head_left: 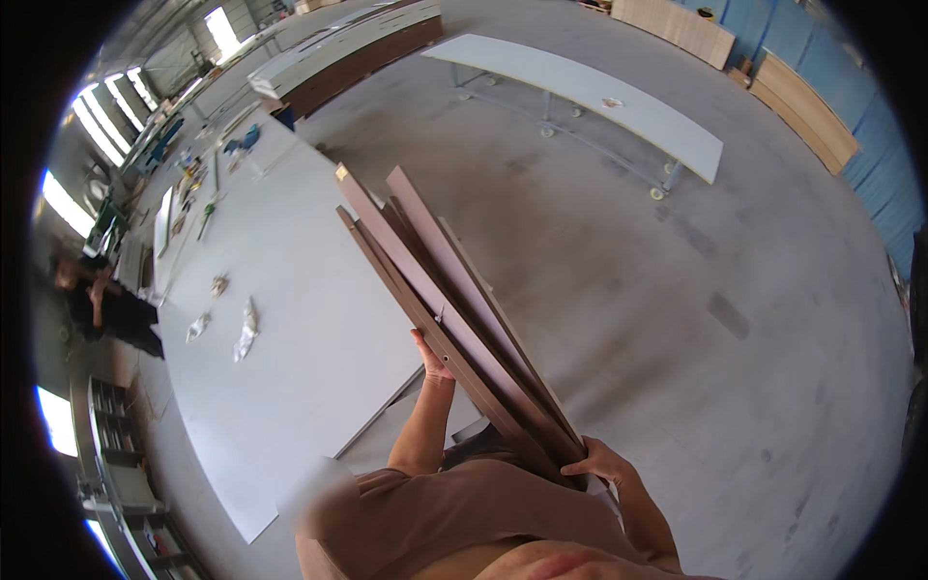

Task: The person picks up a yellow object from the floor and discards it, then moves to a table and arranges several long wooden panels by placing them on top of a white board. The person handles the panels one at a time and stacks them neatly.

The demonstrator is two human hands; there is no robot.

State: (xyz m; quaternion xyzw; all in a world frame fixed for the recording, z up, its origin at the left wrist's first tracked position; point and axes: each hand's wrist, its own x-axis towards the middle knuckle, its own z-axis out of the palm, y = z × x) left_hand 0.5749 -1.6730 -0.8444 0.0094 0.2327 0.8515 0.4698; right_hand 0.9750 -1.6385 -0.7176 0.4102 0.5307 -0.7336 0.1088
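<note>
A bundle of long, narrow brown boards [478,351] leans against my body, running from my waist up and away to the left. Several boards lie together in it, with their far ends fanned slightly apart. My left hand [435,360] is wrapped under the left side of the bundle, about halfway along it. My right hand [601,462] grips the near end from the right, thumb across the boards. A small metal fitting [439,316] sticks up from one board. The undersides and the near ends are partly hidden.
A large white table [300,290] stands to my left, with crumpled wrappings [246,331] and tools [206,220] on it. Farther off are a wheeled white table [590,101] and a long stack of panels [358,58]. Another person [111,304] stands beyond the left table.
</note>
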